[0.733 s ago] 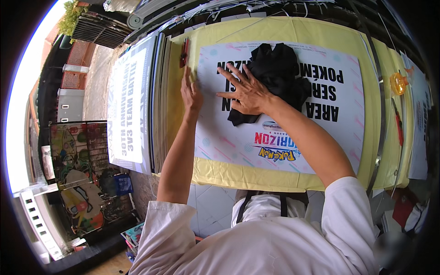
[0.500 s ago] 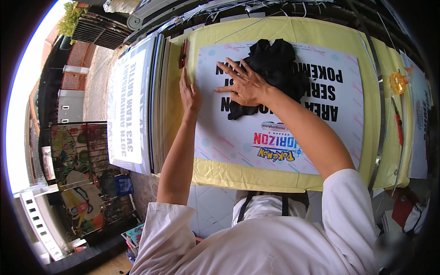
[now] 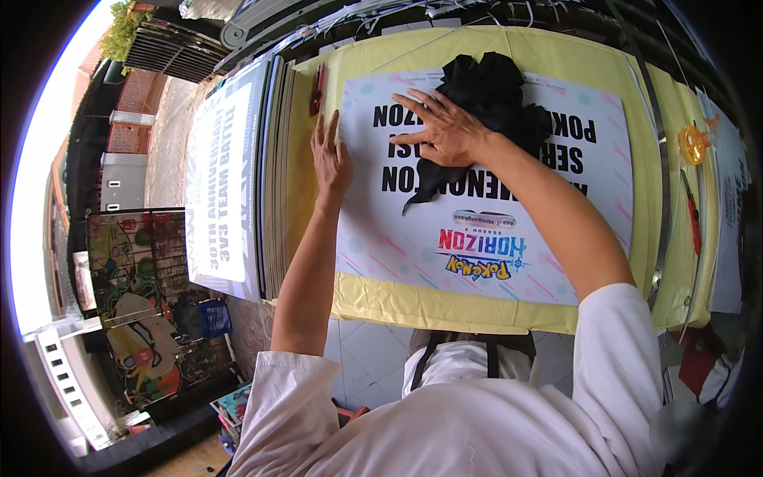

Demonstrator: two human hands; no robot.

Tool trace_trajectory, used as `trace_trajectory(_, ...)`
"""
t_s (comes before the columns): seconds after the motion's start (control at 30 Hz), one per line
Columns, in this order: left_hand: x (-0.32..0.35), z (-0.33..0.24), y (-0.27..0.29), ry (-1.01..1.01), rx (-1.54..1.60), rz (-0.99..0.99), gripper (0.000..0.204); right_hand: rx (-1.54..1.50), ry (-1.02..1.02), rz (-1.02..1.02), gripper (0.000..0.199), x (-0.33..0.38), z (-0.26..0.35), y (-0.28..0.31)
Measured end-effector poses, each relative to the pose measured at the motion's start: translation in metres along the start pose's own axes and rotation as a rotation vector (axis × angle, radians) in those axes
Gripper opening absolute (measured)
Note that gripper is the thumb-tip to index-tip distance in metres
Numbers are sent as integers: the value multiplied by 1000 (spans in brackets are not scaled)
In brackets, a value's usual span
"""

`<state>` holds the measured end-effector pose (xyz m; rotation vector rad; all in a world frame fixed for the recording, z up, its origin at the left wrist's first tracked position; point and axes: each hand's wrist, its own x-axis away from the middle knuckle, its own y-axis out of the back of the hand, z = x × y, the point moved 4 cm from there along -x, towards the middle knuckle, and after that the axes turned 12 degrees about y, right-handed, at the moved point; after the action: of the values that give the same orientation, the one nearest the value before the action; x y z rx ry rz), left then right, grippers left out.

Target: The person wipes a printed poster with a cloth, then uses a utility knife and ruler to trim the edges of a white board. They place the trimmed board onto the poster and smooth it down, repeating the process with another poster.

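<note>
A white printed board (image 3: 381, 238) with black lettering and a colourful logo lies flat on the yellow-covered table, its print upside down to me. My right hand (image 3: 459, 137) rests on a bunched black cloth (image 3: 486, 87), fingers spread over the board and palm pressing on the cloth. The cloth's loose folds trail beneath the wrist and towards me. At the board's left edge stands my left hand (image 3: 331, 163), its fingers stretched out and pointing away from me, with nothing held. Just beyond those fingertips lies a red and black cutter knife (image 3: 318, 87).
Printed boards are stacked on edge (image 3: 274, 183) along the table's left side. On the right are a long metal straightedge (image 3: 661, 183), another red cutter (image 3: 691, 211) and an orange tape dispenser (image 3: 693, 145). Yellow sheeting (image 3: 445, 312) covers the table.
My right hand and the black cloth have slid rightward and slightly away from me across the board, uncovering more lettering. The left hand stays at the left edge, its fingers spread a little more.
</note>
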<state>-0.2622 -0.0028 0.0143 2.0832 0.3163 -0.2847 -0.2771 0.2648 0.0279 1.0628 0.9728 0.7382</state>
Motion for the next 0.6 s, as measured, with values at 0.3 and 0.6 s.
trace_trajectory(0.3, -2, -2, -3, 29, -2, 6, 61, 7, -14, 50, 54, -11, -12, -3)
trace_trajectory(0.6, -2, -1, -2, 54, 26, 9, 60, -4, -21, 73, 52, -33, -21, -11)
